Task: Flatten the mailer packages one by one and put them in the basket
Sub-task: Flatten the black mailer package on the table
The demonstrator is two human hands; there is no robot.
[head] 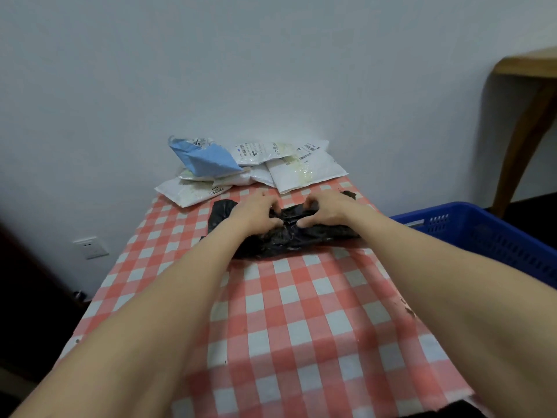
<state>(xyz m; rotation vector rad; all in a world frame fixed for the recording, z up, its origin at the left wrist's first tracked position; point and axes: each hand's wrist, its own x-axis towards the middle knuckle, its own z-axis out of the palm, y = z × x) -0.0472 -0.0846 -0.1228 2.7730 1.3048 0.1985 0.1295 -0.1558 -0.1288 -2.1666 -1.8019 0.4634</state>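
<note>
Table [301,312]: centre, running from the viewer to the wall.
Mailer [289,236]: on the table's middle, under the left hand [256,212] and right hand [325,211].
Pile of mailers [271,167]: behind it, at the table's far end.
Basket [482,233]: right of the table.
Socket [90,247]: on the wall, left of the table.

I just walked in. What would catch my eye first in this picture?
On a red-and-white checked tablecloth, the left hand and right hand grip a crumpled black mailer at its middle. Behind it, by the wall, lies a pile of white and blue mailers. A blue basket stands at the right.
</note>
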